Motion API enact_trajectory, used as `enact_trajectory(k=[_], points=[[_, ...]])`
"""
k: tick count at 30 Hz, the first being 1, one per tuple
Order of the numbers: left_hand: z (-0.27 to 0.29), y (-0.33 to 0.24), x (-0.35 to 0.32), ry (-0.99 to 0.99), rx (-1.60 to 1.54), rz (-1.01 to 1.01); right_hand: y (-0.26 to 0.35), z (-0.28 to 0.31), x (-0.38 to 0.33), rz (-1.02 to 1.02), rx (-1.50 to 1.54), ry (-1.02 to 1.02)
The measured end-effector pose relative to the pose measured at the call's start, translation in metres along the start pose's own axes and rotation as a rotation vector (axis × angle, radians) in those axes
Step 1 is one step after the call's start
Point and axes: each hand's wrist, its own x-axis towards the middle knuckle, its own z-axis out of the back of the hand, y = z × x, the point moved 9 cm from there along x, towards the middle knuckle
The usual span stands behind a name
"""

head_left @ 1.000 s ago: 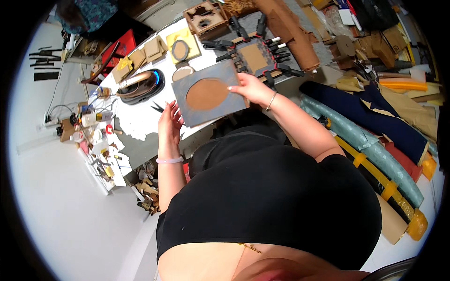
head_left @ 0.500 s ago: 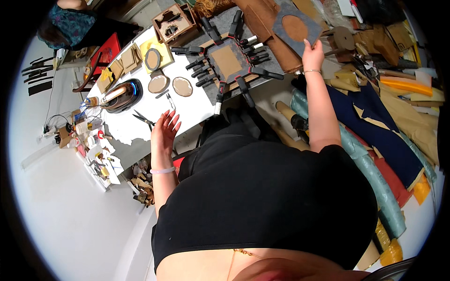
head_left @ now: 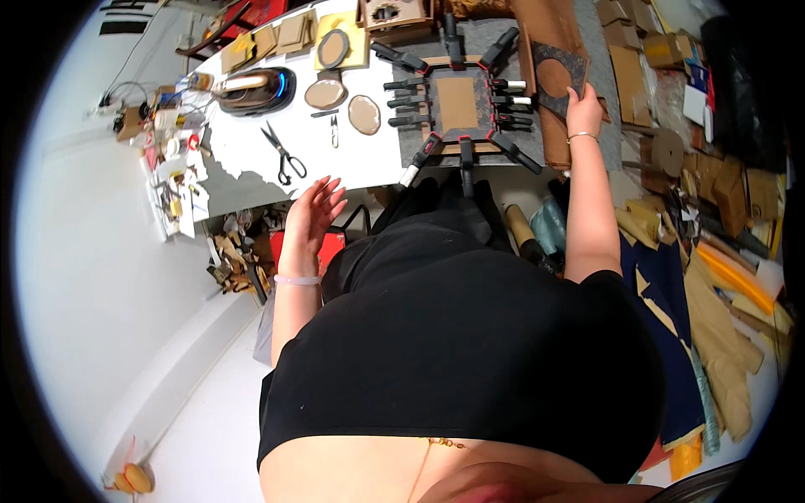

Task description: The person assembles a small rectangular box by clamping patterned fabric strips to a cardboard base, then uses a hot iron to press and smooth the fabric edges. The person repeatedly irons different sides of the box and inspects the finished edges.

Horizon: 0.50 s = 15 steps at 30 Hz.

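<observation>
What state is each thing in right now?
Right hand: gripping grey panel by its edge
Grey panel: held; resting or lifted unclear
Left hand: empty, fingers loosely spread
Black clamps: set around brown board
Iron: blue light lit
Scissors: lying down, apparently slightly open

A white wall [head_left: 92, 251] rises past the left edge of the surface [head_left: 239, 191], pale floor [head_left: 205, 432] (brightly lit) below its near-left corner, a red chair [head_left: 262, 12] beyond its far edge.

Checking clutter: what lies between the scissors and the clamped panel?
Head view: a small pale tool, an oval brown piece, then black clamps.
</observation>
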Motion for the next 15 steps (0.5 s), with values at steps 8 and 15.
enact_trajectory(k=[8,15], points=[[0.003,0.011,-0.003,-0.014,-0.044,-0.006,0.015,-0.014,0.007,-0.007,-0.117,0.083],[-0.014,0.027,0.035,0.036,0.244,0.03,0.056,0.041,-0.088,0.421,0.211,-0.203]])
